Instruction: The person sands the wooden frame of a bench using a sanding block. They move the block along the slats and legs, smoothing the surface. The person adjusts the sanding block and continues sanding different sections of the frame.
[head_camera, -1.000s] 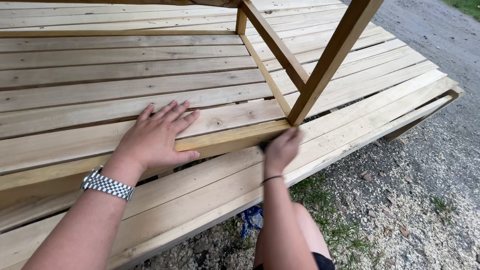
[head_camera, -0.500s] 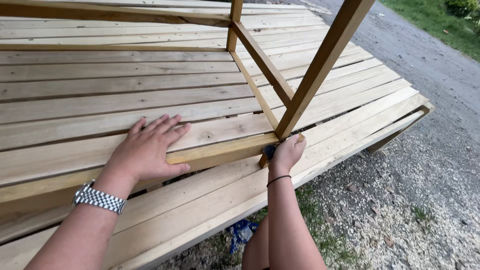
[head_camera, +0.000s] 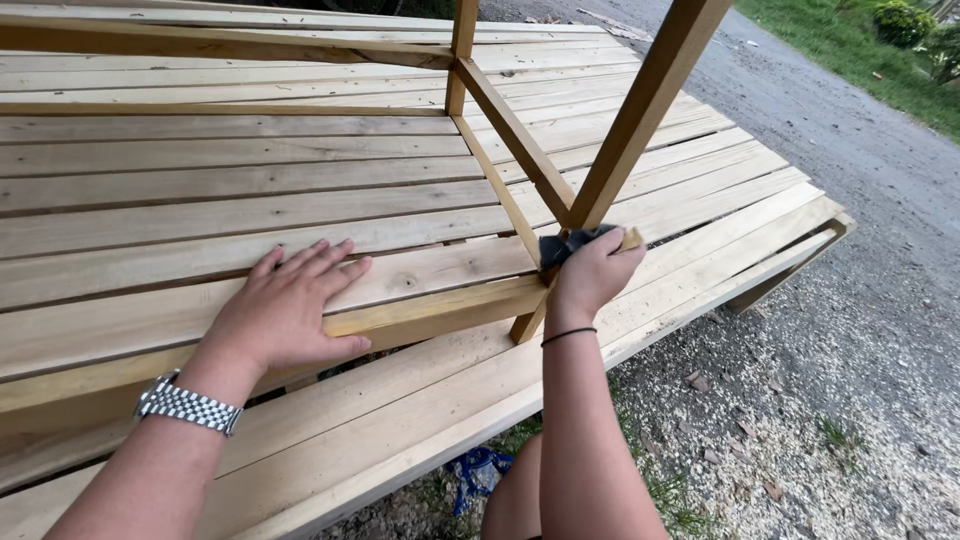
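We press our left hand (head_camera: 290, 310) flat, fingers spread, on the wooden rail (head_camera: 420, 315) of the slatted frame. Our right hand (head_camera: 590, 275) is clamped around a dark sanding pad (head_camera: 562, 245), held against the rail's end, just below the slanted post (head_camera: 640, 110).

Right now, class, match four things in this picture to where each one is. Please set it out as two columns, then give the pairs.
1. left hand
2. right hand
3. wristwatch
4. sawdust

A. on the gravel beside the deck
B. flat on a pale plank
C. on the left wrist
D. gripping a dark pad at the foot of the slanted post

Pairs: 1-B, 2-D, 3-C, 4-A
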